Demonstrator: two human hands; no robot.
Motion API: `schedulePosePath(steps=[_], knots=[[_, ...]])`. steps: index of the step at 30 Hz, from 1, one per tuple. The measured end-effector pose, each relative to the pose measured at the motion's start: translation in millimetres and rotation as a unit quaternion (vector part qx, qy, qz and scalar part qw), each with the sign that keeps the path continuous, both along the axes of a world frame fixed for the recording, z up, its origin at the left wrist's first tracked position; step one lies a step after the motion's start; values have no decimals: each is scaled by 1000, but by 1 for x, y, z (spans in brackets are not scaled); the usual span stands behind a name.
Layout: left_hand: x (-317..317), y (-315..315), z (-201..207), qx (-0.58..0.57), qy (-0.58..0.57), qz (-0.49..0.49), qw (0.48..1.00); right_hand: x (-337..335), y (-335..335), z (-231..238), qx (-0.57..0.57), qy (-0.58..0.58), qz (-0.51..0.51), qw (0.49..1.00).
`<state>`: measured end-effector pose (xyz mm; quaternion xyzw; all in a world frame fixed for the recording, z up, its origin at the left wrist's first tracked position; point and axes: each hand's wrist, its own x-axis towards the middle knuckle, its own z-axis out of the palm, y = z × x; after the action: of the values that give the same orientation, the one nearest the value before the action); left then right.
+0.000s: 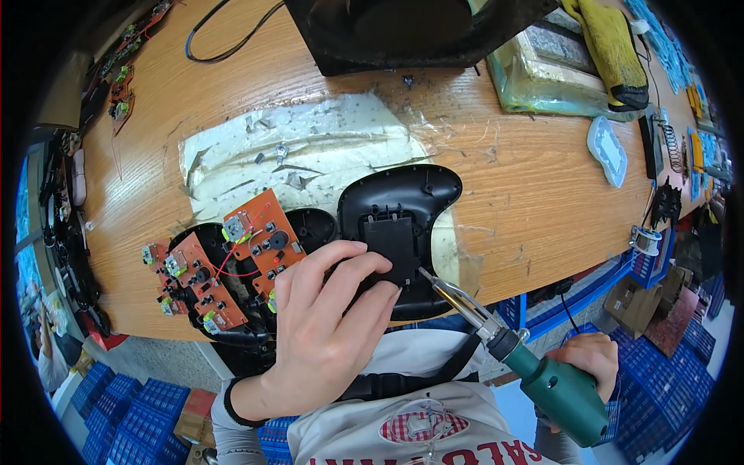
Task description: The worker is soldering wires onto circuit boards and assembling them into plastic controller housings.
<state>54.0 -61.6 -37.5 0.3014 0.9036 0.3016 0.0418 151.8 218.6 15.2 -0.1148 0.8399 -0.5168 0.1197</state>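
Observation:
A black plastic half-shell, shaped like part of a game controller, lies at the table's near edge with its hollow inside up. A flat black rectangular box sits within it. My left hand is closed over the shell's left side, its bent fingertips against the box. With my right hand I grip a green soldering gun by its handle. Its narrow metal tip meets or hovers at the box's lower right edge; contact is unclear. Orange circuit boards with wires rest on more black shells to the left.
A stained sheet lies beneath the shells. Behind it stands a dark box-shaped housing. A yellow glove rests on a wrapped block at the far right, near a pale plastic piece. A solder spool is at the right edge.

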Motion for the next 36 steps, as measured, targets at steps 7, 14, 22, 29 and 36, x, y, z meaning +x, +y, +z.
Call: schedulePosePath(steps=[7,14,22,29,36], knots=[[-1,0,-1,5,1,-1,1000,-2,-6,-6,-17,24,-32,999],[0,0,0,7,-15,9,1000,-4,-6,-9,-30,27,-28,999],[0,-2,0,9,-19,4,1000,-3,-6,-10,-36,32,-31,998],[-7,-24,17,74,35,51,995,-1,-11,-9,-2,44,-80,996],[-13,-76,18,-44,102,249,962,-15,-21,-9,9,65,-77,995]])
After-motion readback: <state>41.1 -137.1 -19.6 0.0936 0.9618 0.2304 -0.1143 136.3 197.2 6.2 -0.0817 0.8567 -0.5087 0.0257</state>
